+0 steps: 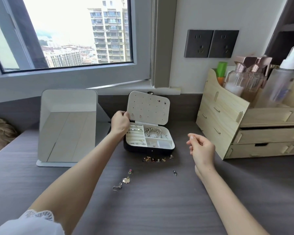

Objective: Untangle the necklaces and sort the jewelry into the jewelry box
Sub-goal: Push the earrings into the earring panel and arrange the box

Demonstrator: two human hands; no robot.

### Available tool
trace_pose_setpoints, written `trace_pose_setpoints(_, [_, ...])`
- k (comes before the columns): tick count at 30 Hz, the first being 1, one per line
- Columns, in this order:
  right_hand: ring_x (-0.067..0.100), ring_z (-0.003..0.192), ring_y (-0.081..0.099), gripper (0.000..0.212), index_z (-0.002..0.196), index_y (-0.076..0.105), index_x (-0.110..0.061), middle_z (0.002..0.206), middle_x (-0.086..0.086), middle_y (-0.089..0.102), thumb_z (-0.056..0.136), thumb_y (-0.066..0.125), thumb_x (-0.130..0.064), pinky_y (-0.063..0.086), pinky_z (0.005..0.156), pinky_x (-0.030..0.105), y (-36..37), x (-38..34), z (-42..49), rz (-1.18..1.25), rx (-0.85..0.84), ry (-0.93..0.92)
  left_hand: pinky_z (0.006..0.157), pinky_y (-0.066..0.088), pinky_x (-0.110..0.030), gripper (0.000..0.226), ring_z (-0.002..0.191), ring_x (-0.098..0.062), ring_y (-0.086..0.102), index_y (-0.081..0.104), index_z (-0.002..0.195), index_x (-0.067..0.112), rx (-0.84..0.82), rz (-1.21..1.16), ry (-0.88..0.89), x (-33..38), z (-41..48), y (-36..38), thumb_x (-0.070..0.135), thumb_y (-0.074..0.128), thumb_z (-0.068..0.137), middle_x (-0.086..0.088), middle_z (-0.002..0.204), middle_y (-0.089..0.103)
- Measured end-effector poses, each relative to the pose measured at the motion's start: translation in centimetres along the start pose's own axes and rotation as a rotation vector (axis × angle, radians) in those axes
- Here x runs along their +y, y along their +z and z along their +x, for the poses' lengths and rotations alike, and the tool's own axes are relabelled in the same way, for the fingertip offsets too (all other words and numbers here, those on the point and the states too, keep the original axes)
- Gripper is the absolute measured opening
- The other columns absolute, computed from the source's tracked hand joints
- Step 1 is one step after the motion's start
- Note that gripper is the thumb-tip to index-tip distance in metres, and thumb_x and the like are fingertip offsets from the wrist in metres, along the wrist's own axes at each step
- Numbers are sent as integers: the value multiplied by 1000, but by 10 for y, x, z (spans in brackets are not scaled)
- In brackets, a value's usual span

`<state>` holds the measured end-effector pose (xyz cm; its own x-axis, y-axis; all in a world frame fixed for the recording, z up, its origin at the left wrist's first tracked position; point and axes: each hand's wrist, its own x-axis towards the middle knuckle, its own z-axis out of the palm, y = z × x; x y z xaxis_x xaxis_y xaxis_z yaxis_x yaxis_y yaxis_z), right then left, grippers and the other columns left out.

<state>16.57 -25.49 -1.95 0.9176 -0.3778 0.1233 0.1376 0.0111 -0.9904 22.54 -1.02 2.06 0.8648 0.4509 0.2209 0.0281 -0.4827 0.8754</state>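
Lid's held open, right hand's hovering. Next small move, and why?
Probably lower the right hand to the row of small pieces in front of the jewelry box and pinch one: the left hand holds the lid open, and they lie loose on the table. Whether it already pinches something, I cannot tell.

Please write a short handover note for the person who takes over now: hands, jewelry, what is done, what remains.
Left hand grips the lid of the open jewelry box at its left edge.
Right hand hovers beside the box; whether it pinches anything is unclear.
Done: bracelets and rings lie in compartments, some studs on the lid.
Left: loose earrings on the desk.
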Motion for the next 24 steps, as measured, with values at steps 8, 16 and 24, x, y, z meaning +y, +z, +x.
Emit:
trace_pose_setpoints(8, [5, 53, 46, 15, 90, 67, -11, 68, 0, 59, 94, 53, -8, 39, 45, 16, -32, -31, -38, 67, -46, -16, 58, 36, -30, 34, 66, -20, 48, 60, 76, -6, -27, -90, 54, 26, -85, -54, 16, 41, 94, -9, 73, 57])
trace_pose_setpoints(16, [3, 45, 46, 10, 84, 66, -5, 60, 1, 64, 90, 59, -7, 39, 41, 16, -83, -50, -105, 123, -187, 52, 63, 42, -32, 32, 66, -18, 54, 58, 80, -7, -90, -182, -75, -4, -238, -77, 15, 40, 95, -6, 72, 60])
trace_pose_setpoints(24, [10, 43, 46, 14, 76, 57, -6, 60, 8, 67, 79, 71, -6, 36, 38, 19, -91, -64, -153, 52, -411, 44, 66, 46, -35, 31, 66, -21, 59, 58, 69, 5, -120, -268, -212, -26, -284, -85, 24, 46, 90, -3, 72, 66])
